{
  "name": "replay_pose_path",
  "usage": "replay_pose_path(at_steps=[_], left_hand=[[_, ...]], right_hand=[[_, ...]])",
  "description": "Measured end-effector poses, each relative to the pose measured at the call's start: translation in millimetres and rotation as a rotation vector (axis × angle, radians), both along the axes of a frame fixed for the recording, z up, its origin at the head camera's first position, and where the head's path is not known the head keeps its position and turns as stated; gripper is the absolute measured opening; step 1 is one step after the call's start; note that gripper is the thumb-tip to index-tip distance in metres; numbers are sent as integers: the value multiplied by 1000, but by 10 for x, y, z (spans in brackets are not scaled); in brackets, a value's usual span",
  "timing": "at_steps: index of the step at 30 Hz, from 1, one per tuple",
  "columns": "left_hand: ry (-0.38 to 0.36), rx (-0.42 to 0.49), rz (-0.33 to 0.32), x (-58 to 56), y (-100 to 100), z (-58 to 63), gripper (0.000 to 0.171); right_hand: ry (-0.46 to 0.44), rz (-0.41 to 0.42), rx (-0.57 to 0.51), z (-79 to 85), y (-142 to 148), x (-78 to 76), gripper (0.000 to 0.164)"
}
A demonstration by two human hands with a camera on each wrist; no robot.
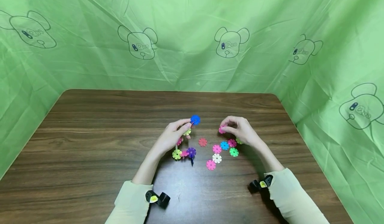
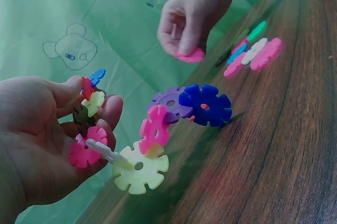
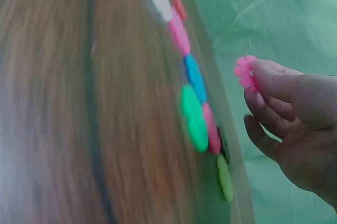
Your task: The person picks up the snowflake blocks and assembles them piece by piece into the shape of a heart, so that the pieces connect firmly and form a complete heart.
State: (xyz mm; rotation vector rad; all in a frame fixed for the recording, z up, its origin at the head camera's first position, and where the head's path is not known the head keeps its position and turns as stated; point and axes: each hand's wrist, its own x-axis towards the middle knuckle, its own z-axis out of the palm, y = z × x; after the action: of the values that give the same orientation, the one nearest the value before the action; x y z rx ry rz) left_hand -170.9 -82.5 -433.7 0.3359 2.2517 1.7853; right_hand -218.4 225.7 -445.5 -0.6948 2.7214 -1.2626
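Left fingers point(image 2: 66, 91) grip the chain point(image 2: 142, 180); right fingers point(image 3: 274, 80) pinch a pink disc point(image 3: 244, 71), right of the chain's far blue end point(image 1: 195, 119).

Head view overlooks the table point(image 1: 126, 130), wrist views nearer

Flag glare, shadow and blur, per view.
Head: glare on the near table, dark shadow beside the right sleeve. Left wrist: dimmer than head, but the chain reads clearly. Right wrist: table grain smeared, green disc soft-edged; pink disc in the right hand looks clearer.
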Motion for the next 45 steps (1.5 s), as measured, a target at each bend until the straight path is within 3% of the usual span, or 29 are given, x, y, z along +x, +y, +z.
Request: replay_pose_path(at_steps=[8,15,21,28,35,45], left_hand=[[2,18,-9,-4,5,-3,40],[15,51,-28,-25,6,-25,38],[-4,68,-41,-27,29,-10,37],[9,70,-39,-12,29,3,37],[27,13,-25,0,26,5,39],[59,-6,-25,3,38,13,39]], right_hand=[[-24,-39,-172,120,-217,31,10],[-91,-61,-407,228,-407,39,16],[-85,-67,-496,240,-475,67,20],[-96,-60,-457,231,-503,79,28],[-100,-44,-382,251,-516,84,37],[-84,-33,-384,299,-530,112,37]])
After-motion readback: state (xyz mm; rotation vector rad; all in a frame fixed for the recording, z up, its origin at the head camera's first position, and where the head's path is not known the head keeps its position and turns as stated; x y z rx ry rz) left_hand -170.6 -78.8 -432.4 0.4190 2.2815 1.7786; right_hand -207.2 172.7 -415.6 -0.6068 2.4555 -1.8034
